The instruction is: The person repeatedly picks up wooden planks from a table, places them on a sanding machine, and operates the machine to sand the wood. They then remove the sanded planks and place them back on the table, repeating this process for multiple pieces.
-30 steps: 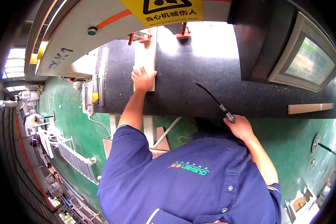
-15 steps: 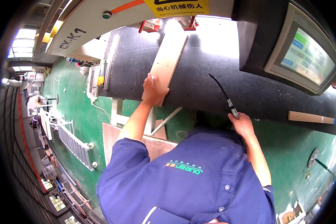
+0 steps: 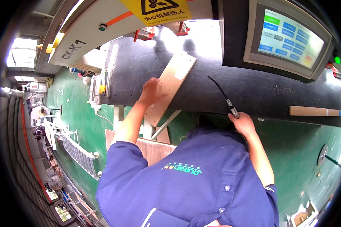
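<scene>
Gripped in right hand (image 3: pixel 243 123): black tool (image 3: pixel 230 103), pointing toward eleven o'clock. Left hand (image 3: pixel 151 92), blurred, over wooden board (image 3: pixel 174 84); grip unclear.

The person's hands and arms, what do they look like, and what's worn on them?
The left hand, blurred, and right hand are human and five-fingered by nature; no gloves or watches show. Both arms wear short navy-blue sleeves, the right cuff edged with white.
</scene>
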{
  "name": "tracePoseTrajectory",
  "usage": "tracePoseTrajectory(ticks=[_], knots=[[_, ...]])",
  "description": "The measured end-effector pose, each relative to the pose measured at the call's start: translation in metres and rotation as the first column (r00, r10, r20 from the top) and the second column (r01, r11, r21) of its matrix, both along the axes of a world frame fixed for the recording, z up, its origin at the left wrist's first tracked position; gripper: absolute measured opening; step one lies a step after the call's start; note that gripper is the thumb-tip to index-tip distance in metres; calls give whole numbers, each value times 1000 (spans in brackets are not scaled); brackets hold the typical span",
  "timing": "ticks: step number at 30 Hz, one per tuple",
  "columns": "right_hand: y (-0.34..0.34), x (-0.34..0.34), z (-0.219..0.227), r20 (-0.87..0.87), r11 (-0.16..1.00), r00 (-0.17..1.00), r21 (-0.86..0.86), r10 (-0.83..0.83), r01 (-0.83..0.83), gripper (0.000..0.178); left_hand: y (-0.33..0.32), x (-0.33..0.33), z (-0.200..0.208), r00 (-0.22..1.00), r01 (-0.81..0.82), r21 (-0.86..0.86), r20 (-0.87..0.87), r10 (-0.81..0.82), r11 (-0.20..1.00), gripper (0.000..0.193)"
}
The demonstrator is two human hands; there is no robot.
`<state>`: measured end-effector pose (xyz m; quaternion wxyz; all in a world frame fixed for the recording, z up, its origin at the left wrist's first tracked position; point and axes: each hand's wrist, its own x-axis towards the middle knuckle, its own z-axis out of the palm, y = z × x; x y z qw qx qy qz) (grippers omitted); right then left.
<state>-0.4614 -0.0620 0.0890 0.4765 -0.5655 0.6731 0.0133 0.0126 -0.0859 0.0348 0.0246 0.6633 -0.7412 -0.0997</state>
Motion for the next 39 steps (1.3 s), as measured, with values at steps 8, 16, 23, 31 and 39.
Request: tracePoseTrajectory(ticks=[8, 16, 23, 31, 39], knots=[[-40, 61, 25, -195, 971, 958, -75, 209, -227, 48, -204, -50, -14, 981, 177, -81, -69, -183, 981, 48], [-93, 140, 16, -209, 975, 957, -50, 202, -217, 48, -243, -47, -10, 938, 302, 196, -233, -255, 933, 23], [-124, 174, 8, -256, 980, 947, 93, 195, -177, 50, -240, -38, -13, 921, 287, 252, -336, -195, 924, 22], [-132, 176, 7, -369, 968, 898, 26, 240, -248, 49, -247, -32, -29, 904, 315, 239, -370, -213, 919, 27], [-137, 182, 35, -402, 956, 867, 105, 294, -275, 47, -247, -32, -33, 910, 309, 217, -349, -222, 926, 28]])
